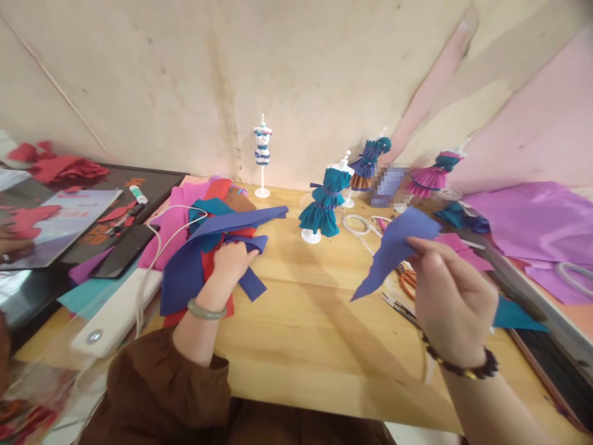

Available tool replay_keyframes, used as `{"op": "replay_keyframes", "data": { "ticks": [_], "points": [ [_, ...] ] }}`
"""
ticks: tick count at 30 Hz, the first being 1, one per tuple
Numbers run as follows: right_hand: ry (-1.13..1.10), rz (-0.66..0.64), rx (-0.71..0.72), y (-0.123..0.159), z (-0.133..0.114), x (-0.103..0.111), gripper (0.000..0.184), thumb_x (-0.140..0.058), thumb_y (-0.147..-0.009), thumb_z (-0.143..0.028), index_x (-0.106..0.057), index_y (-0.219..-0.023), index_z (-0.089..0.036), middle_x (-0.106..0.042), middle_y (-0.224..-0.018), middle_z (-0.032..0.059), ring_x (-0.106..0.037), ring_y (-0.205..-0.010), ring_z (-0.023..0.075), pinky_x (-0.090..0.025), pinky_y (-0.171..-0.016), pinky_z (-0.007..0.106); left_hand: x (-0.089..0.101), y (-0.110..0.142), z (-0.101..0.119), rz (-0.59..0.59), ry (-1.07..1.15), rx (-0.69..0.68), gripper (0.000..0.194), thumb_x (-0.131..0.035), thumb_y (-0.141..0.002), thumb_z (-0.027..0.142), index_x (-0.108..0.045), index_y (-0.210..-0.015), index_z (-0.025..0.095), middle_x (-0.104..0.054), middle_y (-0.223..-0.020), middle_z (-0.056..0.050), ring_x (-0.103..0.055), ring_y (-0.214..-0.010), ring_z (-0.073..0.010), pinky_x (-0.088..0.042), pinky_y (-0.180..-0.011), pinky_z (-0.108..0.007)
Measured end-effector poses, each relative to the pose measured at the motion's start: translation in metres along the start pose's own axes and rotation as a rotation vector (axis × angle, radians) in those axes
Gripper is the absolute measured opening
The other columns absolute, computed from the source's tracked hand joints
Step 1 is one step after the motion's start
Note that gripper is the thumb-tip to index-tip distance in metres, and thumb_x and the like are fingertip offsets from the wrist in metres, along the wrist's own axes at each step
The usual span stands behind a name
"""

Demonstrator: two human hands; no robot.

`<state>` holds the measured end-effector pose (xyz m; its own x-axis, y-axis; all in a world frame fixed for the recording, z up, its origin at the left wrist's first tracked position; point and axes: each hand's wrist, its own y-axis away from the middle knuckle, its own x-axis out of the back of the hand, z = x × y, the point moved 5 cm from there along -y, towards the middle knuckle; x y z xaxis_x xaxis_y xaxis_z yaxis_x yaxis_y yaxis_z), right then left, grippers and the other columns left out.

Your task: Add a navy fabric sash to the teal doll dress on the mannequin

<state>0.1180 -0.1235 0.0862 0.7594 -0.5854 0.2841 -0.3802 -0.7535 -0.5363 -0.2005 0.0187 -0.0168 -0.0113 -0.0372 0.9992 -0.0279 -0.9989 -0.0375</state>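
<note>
My right hand (456,303) pinches a jagged-edged piece of blue paper (393,250) between thumb and fingers, held up above the right side of the table. My left hand (231,266) rests at the coloured paper pile, its fingers curled on a strip of dark blue paper (260,243). Larger blue sheets (183,281) lie beside it over red and teal pieces. In front stands a small white dress form in a tiered teal paper dress (327,201). Scissors with orange handles (407,282) lie partly hidden behind my right hand.
More small dress forms stand at the back: one in white and blue (262,145), one in teal and brown (367,161), one in pink (433,176). A white power strip (113,315) and a phone (125,250) lie left; purple paper (537,222) right. Another person's hand (13,244) is far left.
</note>
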Motion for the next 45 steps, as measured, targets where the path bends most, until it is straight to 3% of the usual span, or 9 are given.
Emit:
{"op": "replay_keyframes", "data": {
  "ticks": [2, 5, 8, 12, 17, 23, 33, 40, 45],
  "points": [
    [0.102, -0.171, 0.277, 0.022, -0.019, -0.016, 0.026, -0.049, -0.093, -0.034, -0.071, -0.103, -0.025, -0.072, -0.097, 0.0085, -0.066, -0.096, 0.0257, -0.053, -0.088, 0.046, 0.008, -0.004, -0.005, 0.039, 0.026, 0.004, 0.038, -0.045, -0.089, 0.044, -0.064, -0.089, 0.011, -0.069, -0.09, -0.018, -0.065, -0.088, -0.0303, -0.047, -0.075, -0.036],
    [0.091, -0.683, 0.614, 0.076, -0.017, -0.054, 0.027, -0.052, -0.09, -0.03, -0.068, -0.11, -0.021, -0.072, -0.093, 0.01, -0.067, -0.093, 0.0254, -0.055, -0.085, 0.043, 0.017, 0.004, 0.016, 0.077, 0.339, -0.157, 0.027, -0.045, -0.089, 0.037, -0.06, -0.079, 0.017, -0.067, -0.075, -0.007, -0.063, -0.074, -0.0206, -0.044, -0.069, -0.029],
    [0.172, -0.883, 0.638, 0.112, 0.013, -0.072, 0.03, -0.05, -0.093, -0.028, -0.064, -0.117, -0.017, -0.071, -0.103, 0.0118, -0.063, -0.106, 0.0263, -0.054, -0.092, 0.044, 0.015, 0.019, 0.047, -0.007, 0.744, -0.304, 0.032, -0.046, -0.089, 0.047, -0.059, -0.087, 0.018, -0.064, -0.072, 0.0, -0.058, -0.065, -0.0143, -0.043, -0.062, -0.024],
    [0.251, -0.96, 0.518, 0.122, 0.04, -0.074, 0.025, -0.048, -0.093, -0.025, -0.065, -0.109, -0.017, -0.068, -0.111, 0.0122, -0.059, -0.113, 0.0261, -0.049, -0.099, 0.046, -0.004, 0.046, 0.089, -0.396, 0.926, -0.545, 0.041, -0.054, -0.085, 0.054, -0.064, -0.1, 0.018, -0.069, -0.086, -0.003, -0.061, -0.076, -0.0152, -0.046, -0.067, -0.025],
    [0.128, -0.965, 0.404, 0.115, 0.04, -0.065, 0.018, -0.054, -0.09, -0.023, -0.062, -0.075, -0.019, -0.066, -0.112, 0.0102, -0.055, -0.119, 0.0248, -0.049, -0.099, 0.043, -0.008, 0.071, 0.111, -0.559, 0.863, -0.84, 0.049, -0.078, -0.067, 0.044, -0.067, -0.108, 0.02, -0.07, -0.101, -0.005, -0.06, -0.095, -0.0192, -0.046, -0.081, -0.027],
    [-0.053, -0.864, 0.232, 0.089, 0.064, -0.056, 0.021, -0.053, -0.093, -0.027, -0.061, -0.074, -0.019, -0.068, -0.099, 0.0099, -0.063, -0.103, 0.0207, -0.053, -0.086, 0.035, -0.01, 0.081, 0.121, -0.483, 0.656, -1.122, 0.003, -0.07, -0.078, 0.021, -0.072, -0.081, 0.02, -0.07, -0.078, -0.001, -0.058, -0.085, -0.0169, -0.041, -0.083, -0.028],
    [-0.004, -0.814, 0.131, 0.051, 0.084, -0.064, 0.028, -0.05, -0.095, -0.034, -0.068, -0.078, -0.019, -0.071, -0.085, 0.0071, -0.065, -0.082, 0.0178, -0.052, -0.076, 0.031, -0.012, 0.088, 0.127, -0.199, 0.567, -1.033, 0.03, -0.069, -0.079, 0.044, -0.069, -0.099, 0.022, -0.06, -0.094, -0.005, -0.057, -0.089, -0.02, -0.043, -0.079, -0.031],
    [0.15, -0.671, 0.136, 0.037, 0.094, -0.048, 0.025, -0.05, -0.095, -0.034, -0.068, -0.088, -0.019, -0.072, -0.091, 0.0083, -0.067, -0.086, 0.0198, -0.055, -0.078, 0.034, -0.017, 0.071, 0.112, -0.134, 0.43, -1.01, 0.018, -0.064, -0.085, 0.028, -0.07, -0.101, 0.023, -0.059, -0.096, -0.005, -0.055, -0.094, -0.0203, -0.043, -0.085, -0.033],
    [0.459, -0.5, 0.315, 0.024, 0.12, -0.022, 0.022, -0.05, -0.091, -0.03, -0.07, -0.094, -0.019, -0.072, -0.099, 0.0114, -0.065, -0.097, 0.0257, -0.053, -0.088, 0.045, -0.011, 0.048, 0.091, -0.001, 0.338, -0.907, 0.027, -0.052, -0.087, 0.009, -0.07, -0.102, 0.021, -0.063, -0.104, -0.007, -0.053, -0.102, -0.0224, -0.043, -0.09, -0.037]
  ]
}}
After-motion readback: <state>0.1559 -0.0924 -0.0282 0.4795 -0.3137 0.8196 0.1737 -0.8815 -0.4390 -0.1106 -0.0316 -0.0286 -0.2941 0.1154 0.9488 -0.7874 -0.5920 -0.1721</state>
